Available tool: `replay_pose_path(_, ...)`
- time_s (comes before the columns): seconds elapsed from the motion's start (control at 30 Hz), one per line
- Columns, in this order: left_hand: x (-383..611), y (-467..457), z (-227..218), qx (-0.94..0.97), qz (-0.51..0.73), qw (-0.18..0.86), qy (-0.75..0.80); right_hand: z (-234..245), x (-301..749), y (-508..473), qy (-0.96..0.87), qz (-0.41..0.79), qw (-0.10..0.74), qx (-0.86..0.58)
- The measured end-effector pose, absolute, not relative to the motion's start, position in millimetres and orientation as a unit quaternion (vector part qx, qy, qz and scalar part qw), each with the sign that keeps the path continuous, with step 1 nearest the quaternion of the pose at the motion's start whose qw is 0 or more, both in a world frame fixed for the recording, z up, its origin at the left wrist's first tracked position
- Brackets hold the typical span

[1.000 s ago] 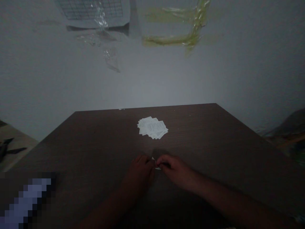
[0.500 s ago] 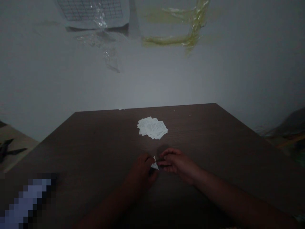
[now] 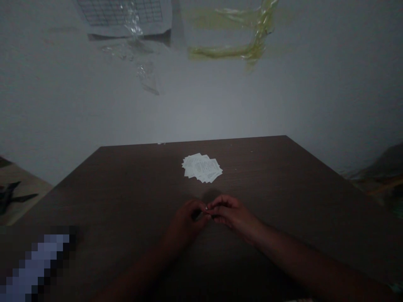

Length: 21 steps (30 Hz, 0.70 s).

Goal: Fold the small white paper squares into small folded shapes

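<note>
My left hand (image 3: 186, 219) and my right hand (image 3: 228, 212) meet fingertip to fingertip over the middle of the dark wooden table (image 3: 126, 184). Both are closed in a pinch on a small white piece of paper (image 3: 206, 207), of which only a sliver shows between the fingers. A loose pile of small white printed paper slips (image 3: 202, 167) lies on the table just beyond the hands, apart from them.
A pale wall rises behind the table, with a gridded sheet (image 3: 119, 12), clear plastic (image 3: 146, 77) and yellowish tape (image 3: 248, 37) stuck to it. A pixelated patch (image 3: 34, 262) covers the table's near left. A dark object (image 3: 12, 195) lies on the floor at left.
The white paper showed as a small triangle between the fingers half a second ago; now it is nearly hidden as both hands have pinched closer together and shifted slightly away from me.
</note>
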<state>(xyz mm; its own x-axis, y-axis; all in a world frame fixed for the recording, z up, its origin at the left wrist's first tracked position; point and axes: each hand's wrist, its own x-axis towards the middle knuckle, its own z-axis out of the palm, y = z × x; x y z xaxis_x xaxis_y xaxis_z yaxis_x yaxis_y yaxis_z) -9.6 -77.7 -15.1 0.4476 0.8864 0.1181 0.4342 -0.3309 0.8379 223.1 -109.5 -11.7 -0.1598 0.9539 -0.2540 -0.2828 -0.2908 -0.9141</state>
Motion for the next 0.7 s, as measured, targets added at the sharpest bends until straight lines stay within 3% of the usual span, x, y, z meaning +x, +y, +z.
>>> replay_pose_path(0.17,-13,-71,-12,0.771,0.274,0.381,0.43,-24,222,-106,-0.442,0.634,0.438,-0.458)
replay_pose_path(0.7,-7,-78,-10,0.768,0.328,0.386,0.392,-35,225,-102,-0.496,0.58,0.463,-0.452)
